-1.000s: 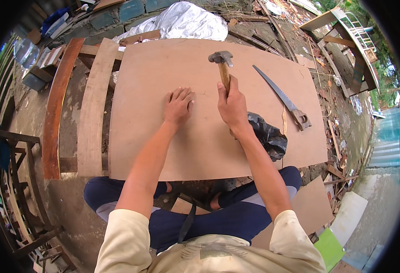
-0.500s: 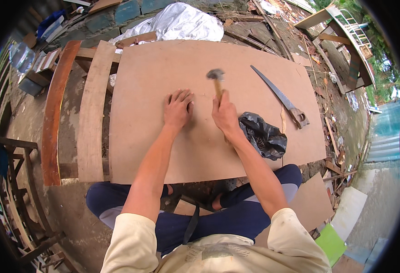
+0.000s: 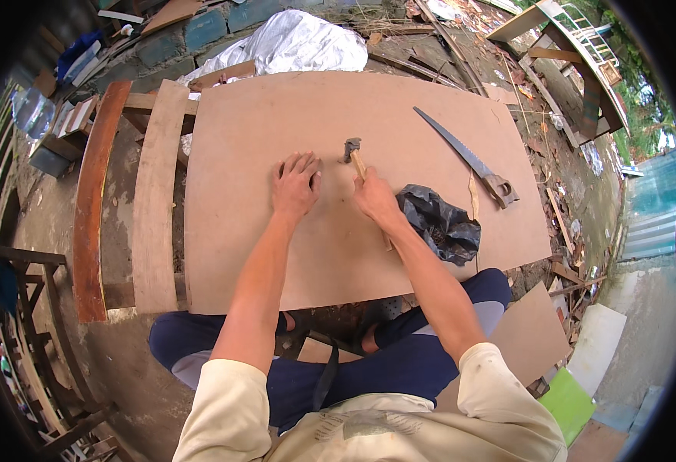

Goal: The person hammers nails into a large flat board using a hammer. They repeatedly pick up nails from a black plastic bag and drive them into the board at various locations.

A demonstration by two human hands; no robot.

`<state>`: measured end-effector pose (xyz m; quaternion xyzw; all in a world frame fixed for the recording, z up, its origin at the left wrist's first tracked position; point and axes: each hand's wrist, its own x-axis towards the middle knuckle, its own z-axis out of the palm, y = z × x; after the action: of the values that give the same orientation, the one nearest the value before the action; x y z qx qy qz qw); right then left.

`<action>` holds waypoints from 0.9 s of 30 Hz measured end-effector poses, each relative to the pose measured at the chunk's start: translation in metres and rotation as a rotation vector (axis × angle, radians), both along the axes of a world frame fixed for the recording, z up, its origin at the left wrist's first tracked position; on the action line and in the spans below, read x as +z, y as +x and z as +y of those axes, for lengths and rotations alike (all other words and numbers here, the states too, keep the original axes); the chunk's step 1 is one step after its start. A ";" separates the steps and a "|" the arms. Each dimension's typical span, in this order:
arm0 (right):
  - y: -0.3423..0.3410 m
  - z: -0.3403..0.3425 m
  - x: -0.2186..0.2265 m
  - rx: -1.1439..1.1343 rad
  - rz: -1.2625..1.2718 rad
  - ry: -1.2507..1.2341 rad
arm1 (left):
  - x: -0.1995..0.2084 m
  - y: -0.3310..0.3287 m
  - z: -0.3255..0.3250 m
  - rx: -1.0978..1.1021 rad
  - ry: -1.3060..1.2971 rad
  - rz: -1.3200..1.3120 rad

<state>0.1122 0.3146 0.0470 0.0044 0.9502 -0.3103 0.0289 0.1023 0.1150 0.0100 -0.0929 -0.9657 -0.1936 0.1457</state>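
Observation:
A brown sheet of thin board [image 3: 238,254] lies in front of me. My left hand [image 3: 297,186] rests on it with the palm down and the fingers stretched flat, holding nothing that shows. To its right, my right hand [image 3: 376,202] is closed around the wooden handle of a hammer [image 3: 359,165]. The dark hammer head is at the board's surface, a little beyond my left fingertips. Beside my right wrist sits a crumpled black plastic bag [image 3: 447,231], open at the top, with small dark pieces inside. A handsaw [image 3: 469,158] lies farther right, its wooden handle toward me.
Left of the board run a pale plank [image 3: 157,200] and a reddish-brown plank [image 3: 98,208] on a wooden frame. A silvery sheet [image 3: 299,42] is heaped behind the board. Wood scraps litter the ground at right. My bent legs are under the near edge.
The hammer head has come down toward the board and slightly left, with my right hand lower. My left hand keeps its place on the board. The whole view has shifted slightly.

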 end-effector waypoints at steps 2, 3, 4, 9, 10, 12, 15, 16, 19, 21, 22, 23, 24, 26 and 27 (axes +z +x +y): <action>-0.003 -0.007 0.042 -0.034 0.002 -0.024 | -0.001 0.004 -0.004 0.018 -0.006 -0.013; 0.001 -0.015 0.067 -0.045 0.065 -0.078 | -0.002 0.006 -0.009 0.022 -0.005 -0.012; 0.001 -0.020 0.088 -0.050 0.119 -0.166 | -0.002 0.004 -0.012 0.027 0.000 -0.005; 0.013 -0.029 0.060 -0.093 0.352 -0.312 | -0.002 0.002 -0.005 0.018 -0.011 0.006; 0.008 -0.017 0.030 -0.051 0.296 -0.193 | 0.000 0.000 -0.002 0.014 -0.011 0.009; -0.001 0.012 -0.021 0.007 0.176 0.035 | 0.002 0.001 0.010 -0.016 -0.013 0.014; 0.012 -0.025 0.077 -0.023 -0.027 -0.071 | -0.010 0.010 -0.012 0.029 -0.045 0.002; 0.012 -0.030 0.097 -0.043 -0.015 -0.119 | -0.008 0.007 -0.013 0.030 -0.036 0.006; 0.021 -0.031 0.104 -0.084 0.071 -0.326 | -0.003 0.003 -0.010 0.028 -0.034 0.001; 0.012 -0.011 0.021 -0.004 -0.003 -0.055 | 0.002 0.000 0.003 0.004 -0.026 0.012; 0.007 0.000 -0.007 0.039 -0.044 0.082 | 0.002 -0.002 0.008 -0.004 -0.016 0.025; 0.006 0.000 -0.006 0.030 -0.031 0.064 | -0.001 -0.001 0.005 0.005 -0.014 0.034; 0.002 -0.007 0.009 0.032 -0.029 0.030 | 0.001 -0.004 -0.003 0.017 -0.029 0.035; 0.005 -0.019 0.052 0.033 -0.050 -0.027 | -0.005 0.002 -0.009 0.038 -0.046 0.016; 0.009 -0.024 0.067 0.006 -0.020 -0.077 | -0.005 0.006 -0.011 0.037 -0.047 0.001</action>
<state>0.1216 0.2902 0.1144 0.0036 0.9371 -0.3467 0.0396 0.1083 0.1045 0.0049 -0.0788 -0.9715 -0.1681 0.1477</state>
